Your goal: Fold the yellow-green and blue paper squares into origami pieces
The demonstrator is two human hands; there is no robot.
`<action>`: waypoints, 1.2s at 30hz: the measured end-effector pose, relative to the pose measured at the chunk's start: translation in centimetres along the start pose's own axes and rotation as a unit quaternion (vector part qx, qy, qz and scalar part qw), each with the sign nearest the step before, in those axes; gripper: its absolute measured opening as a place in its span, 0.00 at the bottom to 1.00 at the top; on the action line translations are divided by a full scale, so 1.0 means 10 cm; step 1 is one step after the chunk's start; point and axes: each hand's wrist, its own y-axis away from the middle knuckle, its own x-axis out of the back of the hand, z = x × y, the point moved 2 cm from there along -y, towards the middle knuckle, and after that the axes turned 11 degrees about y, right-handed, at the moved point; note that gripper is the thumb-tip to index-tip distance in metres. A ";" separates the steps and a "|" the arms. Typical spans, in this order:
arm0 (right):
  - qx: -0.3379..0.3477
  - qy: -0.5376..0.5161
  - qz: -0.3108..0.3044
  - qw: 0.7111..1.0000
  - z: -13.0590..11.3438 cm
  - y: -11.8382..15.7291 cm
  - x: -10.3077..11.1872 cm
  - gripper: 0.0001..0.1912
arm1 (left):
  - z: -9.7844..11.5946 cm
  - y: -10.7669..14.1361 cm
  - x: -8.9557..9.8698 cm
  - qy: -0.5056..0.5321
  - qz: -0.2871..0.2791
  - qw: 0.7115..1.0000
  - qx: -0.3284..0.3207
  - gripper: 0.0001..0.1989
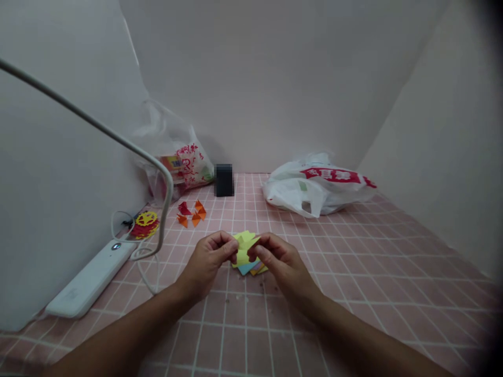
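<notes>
Between my two hands is a folded piece of yellow paper (248, 242), with creases and a raised flap. My left hand (212, 257) pinches its left side between thumb and fingers. On the right side, my right hand (280, 262) pinches it the same way, thumb toward me. Below the held piece lies a small pile of coloured paper sheets (247, 268), with blue, purple, orange and yellow edges showing. My hands hide part of that pile. Farther left on the cloth lie several small orange folded paper pieces (195, 220) and a red folded one (184, 208).
A white power strip (92, 277) with a looping cable (167, 193) runs along the left wall. Near it are red and yellow cut-out shapes (145, 222). Behind stand a filled plastic bag (188, 162), a dark pixelated block (224, 180) and a white bag (291, 188) on pink checked cloth (373, 272).
</notes>
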 end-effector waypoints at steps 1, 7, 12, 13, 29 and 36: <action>0.003 -0.002 -0.006 1.000 0.00 0.00 0.00 0.08 | -0.01 0.00 0.00 0.025 0.005 1.000 0.008 0.14; 0.007 0.028 -0.021 0.999 0.06 -0.02 -0.02 0.07 | -0.11 0.02 -0.06 0.117 -0.006 0.990 0.085 0.15; 0.000 0.047 -0.014 0.999 0.08 -0.01 0.00 0.07 | -0.12 0.03 -0.08 0.115 -0.013 0.988 0.104 0.14; 0.002 0.048 -0.014 0.999 0.07 -0.01 0.00 0.07 | -0.11 0.04 -0.09 0.121 -0.014 0.986 0.111 0.14; -0.006 0.006 -0.020 1.000 0.03 0.02 -0.02 0.06 | -0.13 0.05 -0.08 0.081 -0.041 0.989 0.115 0.13; 0.009 0.154 0.017 0.988 0.01 0.05 -0.03 0.07 | -0.04 0.14 -0.11 -0.142 -0.032 0.986 -0.077 0.06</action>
